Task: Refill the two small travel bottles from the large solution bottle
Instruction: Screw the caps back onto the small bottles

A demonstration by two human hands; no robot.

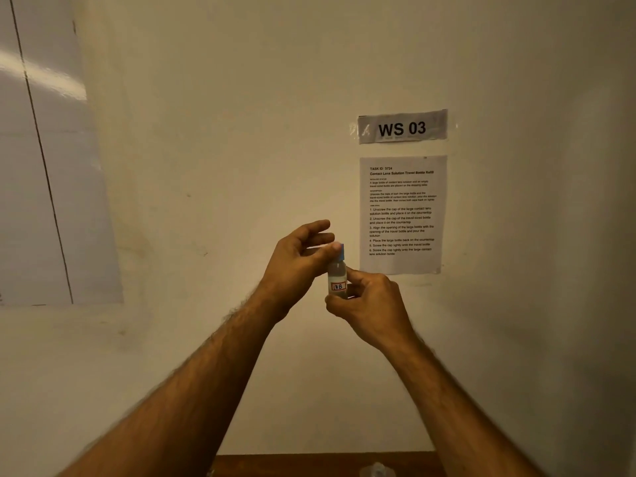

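- Your right hand [370,302] pinches the bottle's [337,278] lower body, thumb under the base, holding it upright in the air before the wall [241,132].
- Your left hand [297,261] grips the blue cap [340,252] with thumb and forefinger; the other fingers are spread loose.
- The bottle looks light and stiff, likely smooth plastic that could slip, so keep your hold low on the body and twist only at the cap.
- It is small, clear, part filled with liquid, and bears a white label marked "17B".
- On the wall just behind hang an instruction sheet [402,215] and a "WS 03" sign [402,127]; the table edge [292,464] shows below.
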